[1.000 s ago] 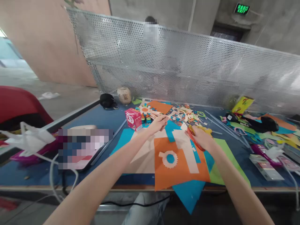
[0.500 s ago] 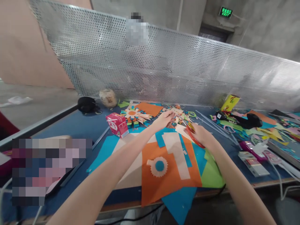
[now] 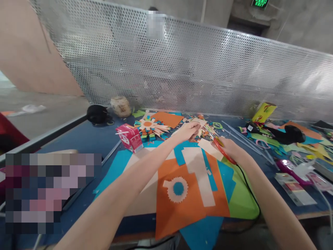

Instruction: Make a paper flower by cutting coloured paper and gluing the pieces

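While pale paper (image 3: pixel 201 122) is pinched in the left hand (image 3: pixel 191 131), scissors (image 3: pixel 224 152) are gripped in the right hand (image 3: pixel 231 148).
The paper is held beside the blades (image 3: pixel 208 132), near scattered scraps (image 3: pixel 185 120).

We see a pair of scissors (image 3: pixel 224 150) with curved orange-red handles, a touch of yellow, and slim silvery blades. They are held above the blue surface (image 3: pixel 75 133) in the right grip (image 3: pixel 229 147), slanting so that the blades point forward and to the left, while the handles reach back towards us. Just off the blade tips we find a small, pale peach craft piece (image 3: pixel 202 122), pinched at one side by the left grip (image 3: pixel 191 130) and sticking out to the right. Fingers hide part of its outline. We cannot tell whether the blades touch it, or how far they are parted.
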Action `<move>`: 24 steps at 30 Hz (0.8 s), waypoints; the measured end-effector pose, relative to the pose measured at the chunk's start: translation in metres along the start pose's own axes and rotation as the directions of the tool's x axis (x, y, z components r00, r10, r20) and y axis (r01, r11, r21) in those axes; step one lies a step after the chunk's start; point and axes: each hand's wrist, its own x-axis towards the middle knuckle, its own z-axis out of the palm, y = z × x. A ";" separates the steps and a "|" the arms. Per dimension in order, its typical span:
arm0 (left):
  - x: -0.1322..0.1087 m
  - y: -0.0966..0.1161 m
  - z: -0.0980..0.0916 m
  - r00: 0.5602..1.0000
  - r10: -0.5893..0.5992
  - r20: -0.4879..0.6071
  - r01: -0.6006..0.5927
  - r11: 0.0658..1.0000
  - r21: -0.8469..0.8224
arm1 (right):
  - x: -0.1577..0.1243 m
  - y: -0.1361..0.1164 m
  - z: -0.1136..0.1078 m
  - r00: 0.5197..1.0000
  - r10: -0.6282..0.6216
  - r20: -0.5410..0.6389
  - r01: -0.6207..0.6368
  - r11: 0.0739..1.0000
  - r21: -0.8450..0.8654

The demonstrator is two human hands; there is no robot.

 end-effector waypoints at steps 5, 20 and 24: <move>0.001 0.003 -0.001 0.999 -0.035 0.014 0.035 0.999 -0.015 | 0.006 0.002 -0.001 0.999 -0.018 0.031 0.018 1.000 0.018; 0.016 -0.003 -0.007 0.999 -0.041 0.021 0.042 0.998 -0.052 | 0.021 0.007 -0.003 1.000 0.001 -0.002 -0.001 0.999 0.053; 0.021 -0.005 -0.007 0.997 -0.066 0.036 0.069 0.992 -0.107 | 0.026 0.006 -0.003 1.000 0.012 -0.004 -0.012 1.000 0.022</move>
